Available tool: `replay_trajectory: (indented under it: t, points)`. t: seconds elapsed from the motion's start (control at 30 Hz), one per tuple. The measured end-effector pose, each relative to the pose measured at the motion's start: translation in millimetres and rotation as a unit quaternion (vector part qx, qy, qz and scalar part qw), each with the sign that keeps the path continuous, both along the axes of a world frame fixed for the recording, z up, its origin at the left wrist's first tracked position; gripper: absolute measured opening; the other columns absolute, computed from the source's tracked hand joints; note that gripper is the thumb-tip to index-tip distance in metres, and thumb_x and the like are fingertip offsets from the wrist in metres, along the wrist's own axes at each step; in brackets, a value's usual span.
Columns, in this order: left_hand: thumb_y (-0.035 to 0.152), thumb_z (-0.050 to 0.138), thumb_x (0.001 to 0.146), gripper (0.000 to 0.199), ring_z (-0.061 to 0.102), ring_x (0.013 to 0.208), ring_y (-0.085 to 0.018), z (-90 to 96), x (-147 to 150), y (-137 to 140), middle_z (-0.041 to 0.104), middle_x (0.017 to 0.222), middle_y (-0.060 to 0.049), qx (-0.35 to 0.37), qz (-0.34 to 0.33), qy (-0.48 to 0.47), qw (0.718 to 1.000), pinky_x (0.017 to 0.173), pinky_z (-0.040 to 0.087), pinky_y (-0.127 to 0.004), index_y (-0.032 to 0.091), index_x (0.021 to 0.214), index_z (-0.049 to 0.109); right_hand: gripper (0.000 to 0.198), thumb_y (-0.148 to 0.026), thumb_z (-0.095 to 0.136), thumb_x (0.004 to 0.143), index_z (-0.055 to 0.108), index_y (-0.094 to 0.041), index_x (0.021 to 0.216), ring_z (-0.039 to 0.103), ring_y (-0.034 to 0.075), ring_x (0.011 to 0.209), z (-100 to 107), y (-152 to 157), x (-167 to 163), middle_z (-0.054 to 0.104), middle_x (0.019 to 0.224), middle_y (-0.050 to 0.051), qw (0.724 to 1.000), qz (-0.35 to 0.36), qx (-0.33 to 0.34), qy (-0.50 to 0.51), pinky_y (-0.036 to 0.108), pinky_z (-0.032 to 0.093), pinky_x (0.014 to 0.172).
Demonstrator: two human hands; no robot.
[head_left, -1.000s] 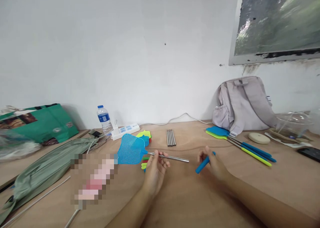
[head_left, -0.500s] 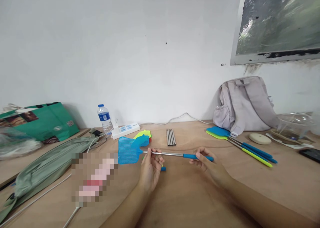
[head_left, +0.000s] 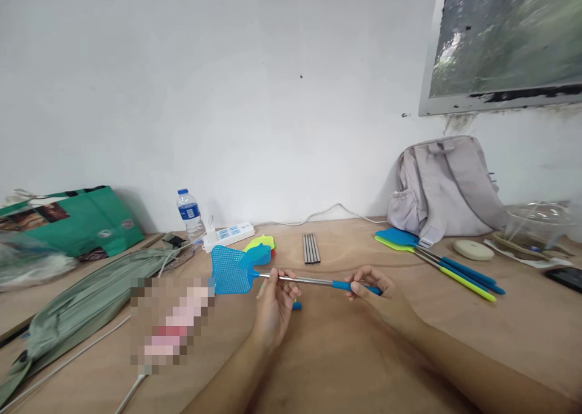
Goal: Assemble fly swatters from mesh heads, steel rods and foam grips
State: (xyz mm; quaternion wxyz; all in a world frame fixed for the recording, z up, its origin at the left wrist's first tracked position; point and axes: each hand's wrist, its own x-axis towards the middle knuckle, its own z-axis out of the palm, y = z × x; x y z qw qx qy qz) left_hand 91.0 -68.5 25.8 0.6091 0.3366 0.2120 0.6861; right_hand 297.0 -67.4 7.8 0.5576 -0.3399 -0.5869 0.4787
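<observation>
A fly swatter (head_left: 231, 271) with a blue mesh head, a thin metal rod and a blue grip is held level above the table. My left hand (head_left: 276, 305) pinches its rod close to the head. Around the blue grip, toward its far right end, the fingers of my right hand (head_left: 375, 290) are closed. Beyond the swatter lie loose blue and yellow-green swatter heads (head_left: 259, 254), partly covered by the held one. Several metal rods (head_left: 311, 248) rest side by side at the middle. Behind my left hand, a blue grip end (head_left: 297, 306) peeks out, mostly hidden.
On the right, blue and yellow-green swatters (head_left: 459, 271) lie before a grey backpack (head_left: 445, 190). A round pale case (head_left: 473, 250) and a dark phone (head_left: 565, 277) sit further right. At left are a water bottle (head_left: 189, 213), a power strip (head_left: 230, 237) and a green bag (head_left: 100, 223).
The right hand has shifted slightly left along the blue grip. The swatter's head has tipped a little, moving slightly up and left. The left hand keeps its pinch on the rod.
</observation>
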Motion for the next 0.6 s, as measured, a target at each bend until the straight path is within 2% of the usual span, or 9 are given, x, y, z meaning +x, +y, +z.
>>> replay_trajectory:
  t: [0.13,0.23,0.3,0.37,0.53,0.6]
  points:
    - [0.038,0.061,0.073,0.022,0.047,0.051,-0.009,-2.1,8.8,-6.2,0.064,0.077,-0.002,0.013,-0.029,0.065,0.997,0.054,0.038,-0.023,0.017,0.069,0.054,0.025,-0.037,0.060,0.073,0.054,-0.020,0.090,0.057,0.011,0.058,-1.6,-8.5,-0.9,0.060,0.069,-0.001,0.990,0.038,0.032,-0.135,0.025,0.046,0.057]
    - [0.042,0.052,0.078,0.027,0.049,0.061,-0.011,-5.8,16.6,-11.6,0.064,0.099,-0.007,0.024,-0.034,0.126,0.991,0.059,0.036,-0.024,0.017,0.084,0.061,0.030,-0.040,0.053,0.077,0.057,-0.020,0.100,0.054,0.010,0.050,-3.1,-17.0,-3.8,0.059,0.065,-0.001,0.972,0.031,0.064,-0.225,0.023,0.044,0.050]
    - [0.043,0.048,0.080,0.032,0.052,0.076,-0.015,-6.8,19.6,-14.9,0.059,0.112,-0.007,0.033,-0.016,0.160,0.986,0.065,0.037,-0.025,0.019,0.097,0.061,0.031,-0.041,0.050,0.078,0.059,-0.021,0.101,0.051,0.009,0.047,-4.2,-20.6,-6.1,0.057,0.062,-0.002,0.966,0.011,0.078,-0.245,0.021,0.041,0.046]
    - [0.043,0.048,0.080,0.034,0.052,0.090,-0.019,-5.7,20.8,-18.0,0.056,0.117,-0.007,0.033,-0.004,0.187,0.982,0.073,0.036,-0.026,0.020,0.100,0.061,0.030,-0.041,0.050,0.079,0.060,-0.022,0.100,0.050,0.010,0.048,-5.2,-22.3,-8.1,0.058,0.062,-0.002,0.963,0.002,0.091,-0.253,0.020,0.040,0.046]
    - [0.049,0.053,0.074,0.036,0.044,0.113,-0.024,-0.7,23.2,-24.1,0.059,0.112,-0.009,0.012,-0.007,0.178,0.984,0.093,0.030,-0.031,0.017,0.088,0.064,0.026,-0.038,0.048,0.081,0.062,-0.025,0.098,0.055,0.012,0.057,-5.1,-26.4,-13.3,0.061,0.066,-0.002,0.957,-0.012,0.117,-0.264,0.021,0.042,0.054]
    - [0.051,0.053,0.073,0.037,0.042,0.116,-0.024,-1.1,24.4,-24.9,0.061,0.110,-0.009,0.014,-0.011,0.173,0.985,0.097,0.026,-0.033,0.017,0.084,0.063,0.025,-0.037,0.047,0.081,0.062,-0.025,0.096,0.056,0.013,0.060,-3.3,-29.4,-16.7,0.061,0.066,-0.001,0.956,-0.017,0.123,-0.265,0.021,0.043,0.057]
